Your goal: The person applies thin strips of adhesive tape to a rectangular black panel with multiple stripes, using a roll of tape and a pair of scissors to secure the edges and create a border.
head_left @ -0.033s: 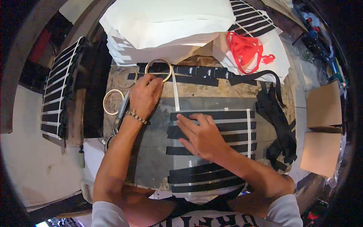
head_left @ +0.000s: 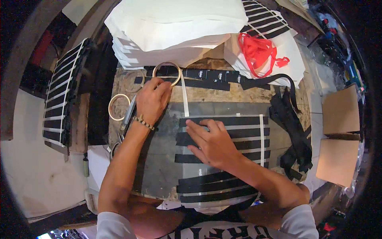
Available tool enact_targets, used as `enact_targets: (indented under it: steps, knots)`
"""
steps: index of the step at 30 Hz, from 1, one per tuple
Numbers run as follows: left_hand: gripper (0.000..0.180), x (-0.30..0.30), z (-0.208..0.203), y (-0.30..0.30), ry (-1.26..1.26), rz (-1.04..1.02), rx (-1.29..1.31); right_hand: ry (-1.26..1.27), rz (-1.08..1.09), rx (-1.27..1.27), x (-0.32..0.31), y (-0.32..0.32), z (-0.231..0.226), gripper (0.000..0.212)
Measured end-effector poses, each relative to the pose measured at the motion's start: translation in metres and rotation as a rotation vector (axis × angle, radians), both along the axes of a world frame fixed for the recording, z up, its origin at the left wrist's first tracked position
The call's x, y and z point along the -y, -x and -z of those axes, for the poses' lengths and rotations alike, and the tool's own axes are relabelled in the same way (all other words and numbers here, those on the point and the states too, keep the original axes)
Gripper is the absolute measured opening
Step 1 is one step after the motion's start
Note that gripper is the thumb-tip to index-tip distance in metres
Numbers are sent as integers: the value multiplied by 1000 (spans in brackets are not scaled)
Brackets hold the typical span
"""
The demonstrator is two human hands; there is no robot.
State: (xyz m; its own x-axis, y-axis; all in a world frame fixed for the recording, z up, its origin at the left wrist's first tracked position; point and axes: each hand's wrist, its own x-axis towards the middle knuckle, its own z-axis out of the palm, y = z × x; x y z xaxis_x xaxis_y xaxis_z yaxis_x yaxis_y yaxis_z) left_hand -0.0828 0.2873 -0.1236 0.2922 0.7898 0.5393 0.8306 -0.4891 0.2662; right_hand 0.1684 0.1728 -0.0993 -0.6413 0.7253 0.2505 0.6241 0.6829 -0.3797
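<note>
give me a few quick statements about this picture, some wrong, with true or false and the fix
1. The left hand is holding a tape roll. True.
2. The right hand is on the red ribbon. False: it lies over the black strips, fingers spread.
3. A pale length of tape runs from the roll toward the black strips. True.
4. The bead bracelet is on the right wrist. False: it is on the left wrist.
5. Scissors lie to the left of the left wrist. True.
6. The red ribbon is at the left side of the table. False: it is toward the upper right.
</note>
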Motion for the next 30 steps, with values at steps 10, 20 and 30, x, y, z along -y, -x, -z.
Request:
enact_targets:
  steps: [10, 20, 30]
  knots:
    - [17, 24, -37, -5, 266, -36, 154, -4, 6, -67, -1, -4, -4, 54]
    - [29, 85, -42, -29, 593, -112, 232, 39, 225, -26, -40, -134, -27, 16]
    - [20, 84, -31, -37, 630, -140, 274, 2, 189, -107, -20, -195, -8, 16]
